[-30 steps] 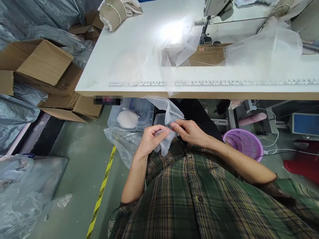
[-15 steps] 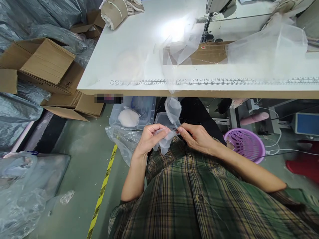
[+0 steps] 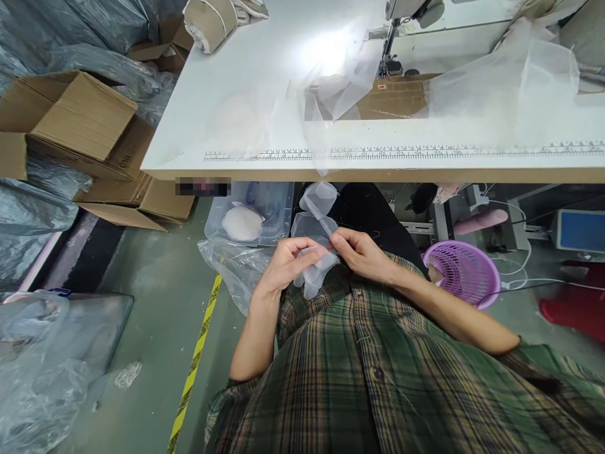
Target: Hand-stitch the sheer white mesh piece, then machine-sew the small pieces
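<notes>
In front of a person (image 3: 368, 366) in a plaid shirt, 1 sheer white cloth (image 3: 321, 205) lies just short of the desk (image 3: 189, 126), its long axis running away from the body, far end pointing deskward and slightly left. Both grips are pinched closed on it, left hand (image 3: 288, 266) beside right hand (image 3: 362, 255). I count 1 sewing machine (image 3: 399, 9), 1 purple basket (image 3: 472, 271) and 1 clear bin (image 3: 278, 217).

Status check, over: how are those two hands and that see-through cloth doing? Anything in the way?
Left hand and right hand both pinching. Sheer fabric bunched in their grip. Nothing seen blocking; table edge ahead, touching neither hand.
</notes>
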Demonstrator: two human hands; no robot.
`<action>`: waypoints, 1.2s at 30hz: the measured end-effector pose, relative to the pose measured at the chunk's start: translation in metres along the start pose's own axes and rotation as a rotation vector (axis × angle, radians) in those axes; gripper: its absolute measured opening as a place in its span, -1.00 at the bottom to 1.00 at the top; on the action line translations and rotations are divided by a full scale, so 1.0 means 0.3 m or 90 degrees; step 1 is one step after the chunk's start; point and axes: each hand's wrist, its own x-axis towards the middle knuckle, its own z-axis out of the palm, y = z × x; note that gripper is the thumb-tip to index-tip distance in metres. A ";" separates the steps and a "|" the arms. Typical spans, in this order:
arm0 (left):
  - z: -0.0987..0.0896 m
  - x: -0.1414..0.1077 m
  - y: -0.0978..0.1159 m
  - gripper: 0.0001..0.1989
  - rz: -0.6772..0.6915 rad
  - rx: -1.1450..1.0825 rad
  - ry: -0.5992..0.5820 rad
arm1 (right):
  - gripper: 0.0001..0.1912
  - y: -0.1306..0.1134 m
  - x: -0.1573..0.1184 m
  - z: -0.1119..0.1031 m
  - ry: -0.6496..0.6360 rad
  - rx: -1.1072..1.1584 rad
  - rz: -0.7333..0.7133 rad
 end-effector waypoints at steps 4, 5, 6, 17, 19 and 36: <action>0.021 -0.029 -0.005 -0.70 -0.048 0.031 -0.043 | -0.54 0.027 -0.073 0.001 -0.065 0.128 0.052; 0.015 -0.034 -0.003 -0.70 -0.055 0.047 -0.071 | -0.54 0.035 -0.086 -0.003 -0.081 0.142 0.080; 0.002 -0.036 0.001 -0.70 -0.061 0.064 -0.107 | -0.54 0.044 -0.093 -0.009 -0.091 0.153 0.107; -0.177 0.193 -0.037 -0.56 -0.011 0.033 0.006 | -0.50 0.171 0.092 -0.090 0.122 0.064 0.079; -0.172 0.212 -0.061 -0.53 -0.032 0.009 0.022 | -0.48 0.185 0.101 -0.085 0.135 0.047 0.082; -0.123 0.114 -0.023 -0.54 -0.070 0.093 -0.008 | -0.51 0.185 0.007 -0.082 0.025 0.115 0.124</action>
